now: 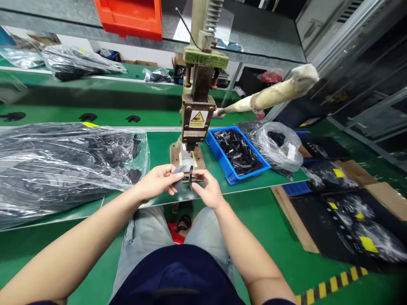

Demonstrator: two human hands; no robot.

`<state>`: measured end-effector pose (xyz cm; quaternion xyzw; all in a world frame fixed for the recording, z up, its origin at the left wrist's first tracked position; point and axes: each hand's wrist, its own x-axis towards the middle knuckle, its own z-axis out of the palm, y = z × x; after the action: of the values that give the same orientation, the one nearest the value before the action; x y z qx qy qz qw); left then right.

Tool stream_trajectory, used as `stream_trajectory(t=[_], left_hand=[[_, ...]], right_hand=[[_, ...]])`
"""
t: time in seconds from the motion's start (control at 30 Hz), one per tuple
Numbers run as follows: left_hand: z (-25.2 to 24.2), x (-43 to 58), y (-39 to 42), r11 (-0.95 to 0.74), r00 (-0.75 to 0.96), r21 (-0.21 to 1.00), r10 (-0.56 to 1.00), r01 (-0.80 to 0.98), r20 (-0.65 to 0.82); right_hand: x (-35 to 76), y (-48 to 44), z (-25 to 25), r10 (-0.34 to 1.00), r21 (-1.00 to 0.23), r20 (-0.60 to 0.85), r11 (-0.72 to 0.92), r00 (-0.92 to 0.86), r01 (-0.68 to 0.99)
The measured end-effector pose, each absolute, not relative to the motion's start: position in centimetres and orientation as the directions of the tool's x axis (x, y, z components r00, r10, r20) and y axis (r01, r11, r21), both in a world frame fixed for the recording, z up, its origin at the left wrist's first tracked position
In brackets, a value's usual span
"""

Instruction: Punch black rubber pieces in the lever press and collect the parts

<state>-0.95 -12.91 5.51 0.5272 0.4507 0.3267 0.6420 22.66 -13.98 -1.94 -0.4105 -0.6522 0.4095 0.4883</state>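
A flat dark grey curved piece [179,173] is pinched between the thumb and fingers of my left hand [159,181]. My right hand [208,187] grips a thin black part [190,178], held on edge beside the grey piece. Whether the two parts touch, I cannot tell. Both hands are just in front of the base [199,157] of a hand lever press [199,103], near the bench's front edge. Right of the press, a blue tray [231,177] holds many small black parts. Left of my hands lies a large clear bag [63,169] of dark curved pieces.
The press lever [280,90] sticks out to the right. A coiled clear plastic roll [280,146] lies beyond the tray. Behind the press is a green conveyor-like strip [111,106] with a few black pieces. An orange bin [130,19] sits on the upper shelf. Cartons [375,178] stand at right.
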Motion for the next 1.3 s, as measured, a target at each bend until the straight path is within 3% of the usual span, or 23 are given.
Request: stream_trajectory(t=[0.27, 0.43, 0.53, 0.67, 0.77, 0.83, 0.9, 1.13, 1.3], left_hand=[[6.6, 0.6, -14.8, 0.244, 0.455, 0.964, 0.851, 0.102, -0.263], [6.7, 0.9, -14.0, 0.357, 0.51, 0.927, 0.781, 0.11, -0.361], [6.4, 0.8, -13.4, 0.339, 0.508, 0.93, 0.781, 0.141, -0.362], [5.8, 0.5, -13.3, 0.186, 0.427, 0.957, 0.864, 0.222, -0.267], [5.5, 0.6, -13.8, -0.078, 0.294, 0.941, 0.956, 0.329, -0.023], [5.3, 0.8, -14.2, -0.239, 0.311, 0.871, 0.944, 0.429, 0.105], [4.9, 1.2, -14.5, -0.319, 0.385, 0.815, 0.914, 0.485, 0.129], [3.4, 1.7, -14.2, -0.137, 0.398, 0.903, 0.917, 0.406, -0.04], [3.7, 1.5, -14.3, -0.101, 0.45, 0.95, 0.892, 0.295, -0.045]], right_hand=[[20.8, -16.1, -2.3, 0.911, -0.905, 0.403, 0.411, -0.091, 0.108], [21.5, -16.6, -1.2, 0.879, -0.85, 0.459, 0.476, -0.129, 0.224], [22.0, -16.5, -0.5, 0.861, -0.811, 0.481, 0.509, -0.167, 0.287], [23.0, -16.1, -0.2, 0.774, -0.656, 0.564, 0.632, -0.29, 0.412], [23.5, -16.0, -0.4, 0.765, -0.586, 0.529, 0.642, -0.367, 0.494], [23.6, -16.0, -0.6, 0.774, -0.566, 0.496, 0.632, -0.394, 0.53], [23.6, -16.0, -0.8, 0.764, -0.541, 0.496, 0.643, -0.412, 0.542], [24.1, -16.2, -0.7, 0.715, -0.484, 0.506, 0.698, -0.482, 0.527], [25.0, -16.7, 0.1, 0.72, -0.558, 0.512, 0.694, -0.469, 0.456]])
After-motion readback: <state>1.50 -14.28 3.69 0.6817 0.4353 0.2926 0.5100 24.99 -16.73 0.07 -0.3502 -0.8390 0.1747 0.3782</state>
